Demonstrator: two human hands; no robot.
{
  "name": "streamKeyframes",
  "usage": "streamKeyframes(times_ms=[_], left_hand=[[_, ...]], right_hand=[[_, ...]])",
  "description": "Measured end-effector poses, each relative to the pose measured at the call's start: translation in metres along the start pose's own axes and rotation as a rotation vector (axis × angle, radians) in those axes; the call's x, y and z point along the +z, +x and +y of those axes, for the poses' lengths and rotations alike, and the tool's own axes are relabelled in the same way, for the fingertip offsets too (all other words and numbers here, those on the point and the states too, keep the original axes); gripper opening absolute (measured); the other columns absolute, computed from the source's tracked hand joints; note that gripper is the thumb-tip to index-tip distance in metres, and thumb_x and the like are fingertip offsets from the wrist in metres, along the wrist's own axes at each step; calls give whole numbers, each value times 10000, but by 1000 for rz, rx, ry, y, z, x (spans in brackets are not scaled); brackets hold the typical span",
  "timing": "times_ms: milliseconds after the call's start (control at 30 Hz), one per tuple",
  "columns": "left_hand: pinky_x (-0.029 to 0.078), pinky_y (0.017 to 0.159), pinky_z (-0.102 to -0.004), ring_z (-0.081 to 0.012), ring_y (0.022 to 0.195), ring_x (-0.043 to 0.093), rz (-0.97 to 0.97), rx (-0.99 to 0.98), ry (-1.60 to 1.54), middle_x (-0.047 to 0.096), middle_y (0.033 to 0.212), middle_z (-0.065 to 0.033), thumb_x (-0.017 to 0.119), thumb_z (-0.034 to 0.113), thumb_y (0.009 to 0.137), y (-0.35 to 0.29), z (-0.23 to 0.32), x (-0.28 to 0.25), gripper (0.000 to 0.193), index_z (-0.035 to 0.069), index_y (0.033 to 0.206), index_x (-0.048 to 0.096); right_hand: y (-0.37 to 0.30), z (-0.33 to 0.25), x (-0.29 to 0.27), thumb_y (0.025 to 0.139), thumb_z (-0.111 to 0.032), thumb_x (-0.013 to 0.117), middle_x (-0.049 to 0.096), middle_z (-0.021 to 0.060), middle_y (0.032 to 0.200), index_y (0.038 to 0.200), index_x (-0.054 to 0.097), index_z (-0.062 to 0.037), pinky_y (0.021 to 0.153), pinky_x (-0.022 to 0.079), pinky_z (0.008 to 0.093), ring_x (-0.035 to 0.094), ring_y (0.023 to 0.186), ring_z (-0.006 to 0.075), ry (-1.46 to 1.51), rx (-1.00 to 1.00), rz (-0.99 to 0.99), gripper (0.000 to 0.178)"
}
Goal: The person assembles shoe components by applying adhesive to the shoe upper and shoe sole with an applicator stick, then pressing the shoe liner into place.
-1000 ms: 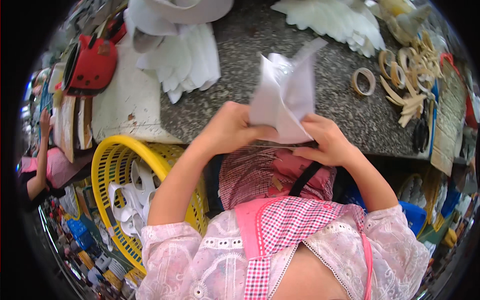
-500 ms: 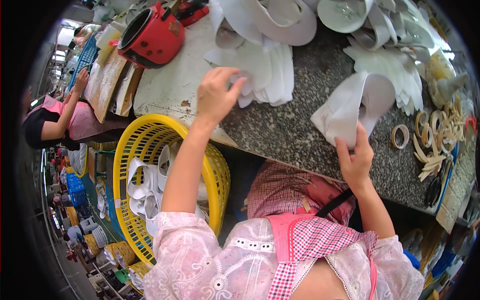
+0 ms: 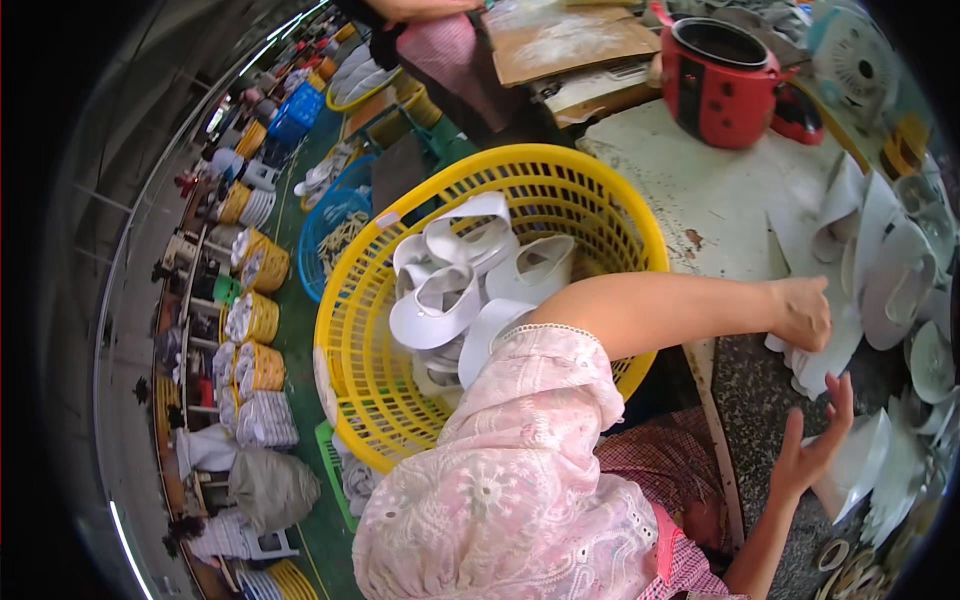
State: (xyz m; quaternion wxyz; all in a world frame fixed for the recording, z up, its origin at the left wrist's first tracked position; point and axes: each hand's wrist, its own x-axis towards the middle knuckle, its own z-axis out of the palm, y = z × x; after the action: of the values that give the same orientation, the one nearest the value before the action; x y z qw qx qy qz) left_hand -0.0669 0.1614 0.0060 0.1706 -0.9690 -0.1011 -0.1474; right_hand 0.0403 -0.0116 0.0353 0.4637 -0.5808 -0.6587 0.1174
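My left hand (image 3: 803, 312) reaches across the basket to the flat white pieces (image 3: 835, 350) stacked at the table's edge. Its fingers are curled, their tips hidden, so whatever they may hold cannot be made out. Below it, my right hand (image 3: 815, 450) is open, thumb and fingers apart, beside a white curved visor (image 3: 855, 465) lying on the speckled dark tabletop (image 3: 750, 395). More white visors (image 3: 440, 305) are heaped inside the yellow slatted basket (image 3: 340, 345) on my left.
A red pot (image 3: 715, 95) stands on the pale far tabletop (image 3: 645, 160), with a fan (image 3: 855, 60) behind it. Tan rings (image 3: 832, 553) lie near the lower right. A blue basket (image 3: 312, 235) and several yellow bundles sit leftward. Another person's pink apron (image 3: 440, 55) shows at the top.
The view has swung left, bringing the yellow basket to the middle. My right hand has let go of the white visor. My left hand's fingers have curled at the flat white pieces.
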Motion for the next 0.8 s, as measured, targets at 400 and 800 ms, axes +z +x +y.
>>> streamKeyframes(times_ms=[400, 800], left_hand=[[494, 569, -329, -263, 542, 619, 656, -975, -911, 623, 631, -178, 609, 134, 647, 12, -31, 7, 134, 2, 637, 630], [464, 680, -345, -237, 750, 618, 681, -339, -446, 622, 807, -109, 588, 63, 722, -42, 30, -24, 151, 37, 871, 577]], right_hand=[[41, 56, 47, 785, -121, 613, 441, 140, 1302, 1319, 378, -57, 991, 284, 436, 414, 1158, 316, -247, -89, -3, 587], [31, 76, 31, 784, -60, 621, 500, 137, 1205, 1220, 486, -32, 958, 348, 368, 460, 1125, 258, 158, 118, -13, 458]])
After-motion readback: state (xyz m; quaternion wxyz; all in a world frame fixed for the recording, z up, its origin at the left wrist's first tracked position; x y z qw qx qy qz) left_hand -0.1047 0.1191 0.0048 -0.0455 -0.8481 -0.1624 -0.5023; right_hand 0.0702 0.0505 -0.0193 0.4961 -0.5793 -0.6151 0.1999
